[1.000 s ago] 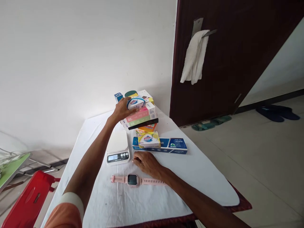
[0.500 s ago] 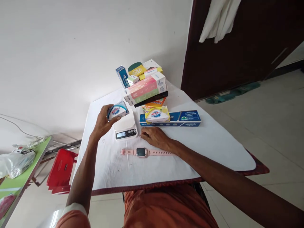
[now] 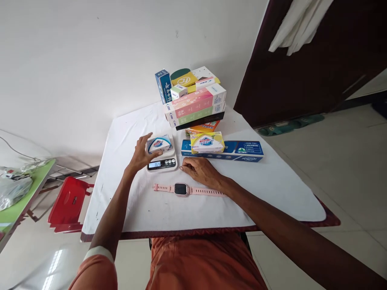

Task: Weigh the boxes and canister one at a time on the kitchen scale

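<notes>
A white and blue soap box point(image 3: 159, 143) stands on the white digital kitchen scale point(image 3: 169, 164), whose lit display seems to read 364. Close around the box's left side is my left hand point(image 3: 141, 153), with its fingers apart and its thumb along the front lower edge. Whether the thumb touches the box I cannot tell. Resting on the cloth right of the scale, my right hand point(image 3: 201, 170) has its fingers curled in and nothing visible in them. In front of both hands lies a pink smartwatch point(image 3: 181, 189) with its strap stretched out.
Behind my right hand, a yellow soap box point(image 3: 207, 142) sits on a long blue toothpaste box point(image 3: 246, 150). Farther back, pink and green cartons point(image 3: 196, 100) are stacked beside an upright blue box point(image 3: 163, 86). A red chair point(image 3: 69, 203) stands left of the table.
The white and blue soap box has gone from tilted in my left hand to level on the scale. My left fingers have loosened and spread. The right hand stays put; the view has shifted slightly.
</notes>
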Demonstrator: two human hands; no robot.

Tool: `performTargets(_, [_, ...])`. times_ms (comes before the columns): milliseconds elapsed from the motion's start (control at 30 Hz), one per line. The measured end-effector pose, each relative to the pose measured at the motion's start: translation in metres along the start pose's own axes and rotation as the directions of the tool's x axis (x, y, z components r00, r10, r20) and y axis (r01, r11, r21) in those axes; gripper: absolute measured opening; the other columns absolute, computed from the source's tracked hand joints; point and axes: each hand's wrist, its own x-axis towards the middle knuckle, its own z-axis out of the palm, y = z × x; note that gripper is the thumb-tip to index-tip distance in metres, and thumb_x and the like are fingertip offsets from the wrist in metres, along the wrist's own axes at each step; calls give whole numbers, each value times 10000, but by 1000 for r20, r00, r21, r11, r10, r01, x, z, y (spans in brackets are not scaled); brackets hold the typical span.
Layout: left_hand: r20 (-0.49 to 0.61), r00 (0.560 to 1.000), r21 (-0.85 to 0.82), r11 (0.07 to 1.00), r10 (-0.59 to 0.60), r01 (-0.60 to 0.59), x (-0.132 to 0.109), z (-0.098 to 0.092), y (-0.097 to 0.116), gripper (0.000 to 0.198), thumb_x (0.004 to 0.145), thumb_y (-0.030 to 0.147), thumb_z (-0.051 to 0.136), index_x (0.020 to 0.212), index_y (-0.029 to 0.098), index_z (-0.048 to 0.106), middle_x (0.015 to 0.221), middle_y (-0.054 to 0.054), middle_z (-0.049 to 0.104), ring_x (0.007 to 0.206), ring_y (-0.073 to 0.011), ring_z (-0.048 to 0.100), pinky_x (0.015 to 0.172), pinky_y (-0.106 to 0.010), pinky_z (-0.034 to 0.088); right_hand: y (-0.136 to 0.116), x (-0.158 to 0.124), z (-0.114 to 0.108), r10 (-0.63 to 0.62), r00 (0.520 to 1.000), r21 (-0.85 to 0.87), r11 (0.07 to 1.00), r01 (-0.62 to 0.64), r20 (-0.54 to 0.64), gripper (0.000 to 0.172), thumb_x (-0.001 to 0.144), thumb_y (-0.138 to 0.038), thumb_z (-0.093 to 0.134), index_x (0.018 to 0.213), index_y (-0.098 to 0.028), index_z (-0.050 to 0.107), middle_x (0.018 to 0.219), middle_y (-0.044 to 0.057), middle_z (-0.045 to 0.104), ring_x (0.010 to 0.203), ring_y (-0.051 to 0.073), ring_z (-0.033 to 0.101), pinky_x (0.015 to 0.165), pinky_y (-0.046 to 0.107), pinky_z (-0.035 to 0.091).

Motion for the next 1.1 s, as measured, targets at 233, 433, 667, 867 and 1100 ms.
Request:
performTargets(233, [-518,828,-99,976,-215,192,-38,14,-32,632,1052,718,392,1465,261,536,1458,-183,612,1368,-287,621,1097,-479,527,-1,-1,-1,14,1000,6,1000,-14,25,211,978,-285,596,778,-217,602,713,11,647,642,165,552,654,292,379])
performTargets(433, [-606,748,-134,962,-271,239,-42,19,-47,640,1043,722,402,1394,214,569,1362,-195,655,1289,-289,654,1056,-473,542,-3,-1,-3,-1,1000,-5,1000,2,25,214,973,-300,590,776,-217,590,706,11,637,652,170,563,659,293,383])
performTargets(667, [-603,751,-120,962,-268,247,-41,20,-44,671,1035,750,380,1364,205,590,1340,-187,670,1260,-270,670,1032,-443,558,-2,-1,-2,14,999,-1,1000,-14,39,205,972,-308,598,790,-215,615,733,25,664,663,177,574,670,298,388])
performTargets(867, [-606,747,-166,962,-274,218,-40,21,-42,685,1017,767,416,1357,202,601,1316,-175,691,1238,-269,674,1028,-438,544,-2,-2,-2,-11,1000,-9,1000,11,22,189,964,-280,610,787,-212,619,740,27,676,659,175,582,666,291,394])
performTargets(1100, [-561,792,-187,969,-241,162,-41,18,-29,714,995,788,455,1384,204,590,1314,-173,697,1239,-279,670,1042,-442,527,-3,-1,-3,-29,999,-1,1000,29,15,201,966,-276,603,776,-210,595,709,13,645,643,160,555,647,281,375])
